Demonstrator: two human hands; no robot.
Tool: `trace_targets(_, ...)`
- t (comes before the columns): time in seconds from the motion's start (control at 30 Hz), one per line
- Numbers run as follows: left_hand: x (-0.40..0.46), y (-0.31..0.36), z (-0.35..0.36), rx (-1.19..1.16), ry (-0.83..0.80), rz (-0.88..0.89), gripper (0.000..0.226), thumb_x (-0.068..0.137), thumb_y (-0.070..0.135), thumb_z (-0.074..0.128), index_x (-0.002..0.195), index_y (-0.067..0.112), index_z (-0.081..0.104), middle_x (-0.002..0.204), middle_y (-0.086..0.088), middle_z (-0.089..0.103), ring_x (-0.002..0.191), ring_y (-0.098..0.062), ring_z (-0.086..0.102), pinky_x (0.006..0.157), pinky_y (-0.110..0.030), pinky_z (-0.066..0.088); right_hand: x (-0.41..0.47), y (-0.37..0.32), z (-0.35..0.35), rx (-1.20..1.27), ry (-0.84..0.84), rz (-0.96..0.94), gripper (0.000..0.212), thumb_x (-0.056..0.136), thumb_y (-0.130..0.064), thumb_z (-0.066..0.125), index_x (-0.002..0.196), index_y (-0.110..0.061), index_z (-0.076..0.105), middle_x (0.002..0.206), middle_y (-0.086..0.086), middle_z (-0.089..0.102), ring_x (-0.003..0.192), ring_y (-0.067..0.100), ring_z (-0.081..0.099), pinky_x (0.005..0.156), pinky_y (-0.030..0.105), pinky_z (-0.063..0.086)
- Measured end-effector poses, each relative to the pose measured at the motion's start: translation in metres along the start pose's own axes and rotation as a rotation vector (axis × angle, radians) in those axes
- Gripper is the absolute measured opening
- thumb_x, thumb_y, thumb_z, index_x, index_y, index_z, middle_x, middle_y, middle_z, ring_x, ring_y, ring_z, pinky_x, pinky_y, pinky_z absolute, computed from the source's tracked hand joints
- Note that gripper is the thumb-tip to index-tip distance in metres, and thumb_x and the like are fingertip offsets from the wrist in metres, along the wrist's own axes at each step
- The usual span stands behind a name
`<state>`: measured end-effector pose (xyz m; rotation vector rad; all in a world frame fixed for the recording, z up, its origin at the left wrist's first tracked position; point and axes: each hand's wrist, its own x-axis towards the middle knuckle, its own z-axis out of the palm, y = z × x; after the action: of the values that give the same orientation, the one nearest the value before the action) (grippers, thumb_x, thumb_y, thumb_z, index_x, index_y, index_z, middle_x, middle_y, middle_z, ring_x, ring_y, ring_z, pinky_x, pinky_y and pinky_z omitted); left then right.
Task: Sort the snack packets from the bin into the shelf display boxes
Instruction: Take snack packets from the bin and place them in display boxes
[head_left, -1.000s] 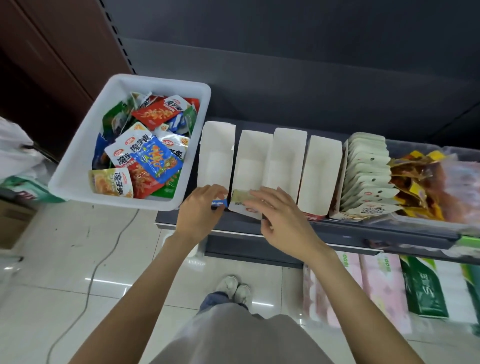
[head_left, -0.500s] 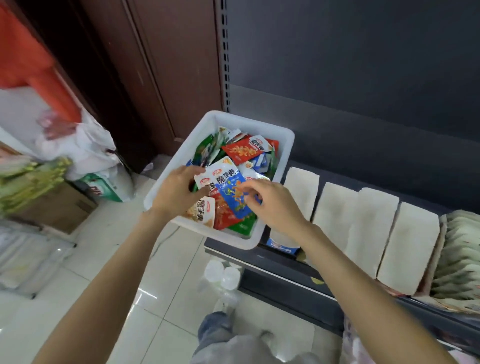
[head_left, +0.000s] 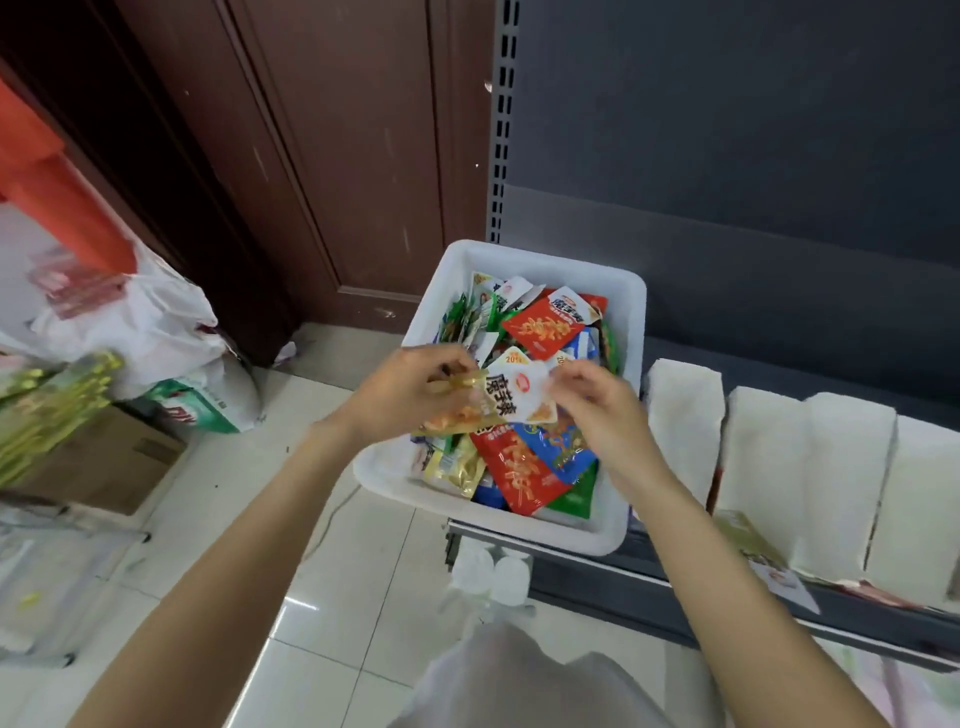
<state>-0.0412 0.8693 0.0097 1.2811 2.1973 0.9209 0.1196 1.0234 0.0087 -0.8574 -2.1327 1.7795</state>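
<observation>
While both hands hover over the white bin (head_left: 524, 530), a white snack packet (head_left: 522, 395) with an orange corner sits between them — right hand (head_left: 597, 405) pinches its right edge, fingers curled. Left hand (head_left: 410, 395) grips a yellow-gold packet (head_left: 457, 415) that overlaps the white one's left side. Bin sits at the left end of the dark shelf (head_left: 675, 582), full of loose packets: red packet (head_left: 550, 325) near the back wall, another red one (head_left: 519, 475) and a blue one (head_left: 558, 447) toward the front edge. White display boxes (head_left: 810, 467) stand in a row just right of the bin — contents not visible. Plastic bags (head_left: 130, 322) and a cardboard box (head_left: 104, 462) on the floor, far left.
</observation>
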Motion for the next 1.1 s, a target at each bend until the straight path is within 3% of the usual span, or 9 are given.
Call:
trace_targets(0.13, 0.019, 0.026, 0.002, -0.483, 0.206, -0.127, 0.004, 0.086, 0.022, 0.067, 0.088, 0.021, 0.063, 0.087, 0.007, 0.068, 0.078, -0.01, 0.065, 0.068, -0.026, 0.053, -0.003, -0.018, -0.024, 0.379, 0.081, 0.081, 0.016, 0.092, -0.018, 0.059, 0.105, -0.01, 0.061, 0.098, 0.006, 0.073, 0.088, 0.019, 0.07, 0.062, 0.023, 0.054)
trace_targets(0.3, 0.033, 0.05, 0.031, -0.652, 0.109, -0.161, 0.008, 0.09, 0.014, 0.061, 0.097, 0.011, 0.063, 0.1, -0.008, 0.07, 0.091, -0.025, 0.067, 0.085, -0.04, 0.053, -0.016, -0.016, -0.043, 0.387, 0.209, 0.081, 0.034, 0.091, -0.017, 0.061, 0.123, -0.016, 0.051, 0.107, 0.004, 0.068, 0.092, 0.017, 0.069, 0.065, 0.029, 0.059)
trace_targets(0.4, 0.039, 0.084, 0.055, -0.61, 0.027, 0.045, 0.007, 0.089, 0.006, 0.061, 0.095, 0.01, 0.063, 0.094, -0.002, 0.069, 0.086, -0.013, 0.065, 0.08, -0.025, 0.053, -0.032, -0.016, -0.074, 0.216, 0.29, -0.072, 0.04, 0.089, -0.015, 0.063, 0.124, -0.025, 0.045, 0.107, -0.007, 0.063, 0.094, 0.009, 0.067, 0.061, 0.029, 0.058)
trace_targets(0.5, 0.046, 0.123, 0.091, -0.481, 0.014, 0.233, 0.015, 0.086, 0.009, 0.066, 0.09, 0.023, 0.061, 0.088, 0.012, 0.066, 0.08, -0.001, 0.064, 0.075, -0.017, 0.051, -0.06, -0.013, -0.117, -0.005, 0.334, -0.226, 0.017, 0.092, -0.016, 0.06, 0.102, -0.028, 0.054, 0.097, -0.012, 0.066, 0.09, 0.009, 0.066, 0.058, 0.029, 0.058)
trace_targets(0.67, 0.068, 0.158, 0.152, -0.158, 0.092, 0.423, 0.019, 0.083, 0.026, 0.068, 0.102, 0.024, 0.065, 0.097, 0.017, 0.066, 0.089, 0.0, 0.06, 0.08, -0.028, 0.05, -0.104, 0.01, -0.183, -0.203, 0.551, -0.256, 0.008, 0.094, -0.027, 0.055, 0.089, -0.031, 0.051, 0.092, -0.003, 0.069, 0.087, 0.008, 0.068, 0.073, 0.038, 0.059)
trace_targets(0.8, 0.072, 0.146, 0.186, 0.034, 0.023, 0.218, 0.029, 0.087, 0.03, 0.065, 0.114, 0.025, 0.059, 0.104, 0.011, 0.064, 0.081, -0.003, 0.059, 0.079, -0.031, 0.051, -0.123, 0.039, -0.207, -0.384, 0.727, -0.231, 0.01, 0.094, -0.033, 0.055, 0.089, -0.028, 0.049, 0.082, -0.007, 0.069, 0.075, 0.012, 0.069, 0.065, 0.046, 0.055)
trace_targets(0.93, 0.06, 0.133, 0.213, 0.101, -0.074, 0.098, 0.037, 0.087, 0.029, 0.064, 0.122, 0.023, 0.053, 0.106, 0.005, 0.064, 0.075, -0.006, 0.061, 0.078, -0.029, 0.051, -0.127, 0.063, -0.206, -0.516, 0.808, -0.231, 0.015, 0.094, -0.024, 0.059, 0.091, -0.01, 0.054, 0.072, -0.004, 0.062, 0.061, 0.013, 0.06, 0.054, 0.027, 0.045)
trace_targets(1.03, 0.055, 0.127, 0.228, 0.088, -0.093, 0.052, 0.046, 0.087, 0.026, 0.066, 0.129, 0.025, 0.046, 0.106, 0.004, 0.061, 0.072, -0.008, 0.06, 0.078, -0.029, 0.051, -0.119, 0.079, -0.193, -0.514, 0.723, -0.252, 0.01, 0.093, -0.015, 0.06, 0.09, -0.006, 0.056, 0.076, -0.006, 0.061, 0.065, 0.001, 0.055, 0.056, 0.001, 0.038)
trace_targets(1.1, 0.054, 0.125, 0.235, 0.081, -0.09, 0.046, 0.052, 0.086, 0.024, 0.068, 0.131, 0.028, 0.042, 0.106, 0.004, 0.06, 0.071, -0.007, 0.06, 0.077, -0.027, 0.052, -0.113, 0.094, -0.185, -0.536, 0.559, -0.234, 0.006, 0.093, -0.015, 0.058, 0.093, -0.009, 0.057, 0.09, -0.004, 0.069, 0.079, 0.006, 0.065, 0.071, 0.007, 0.047)
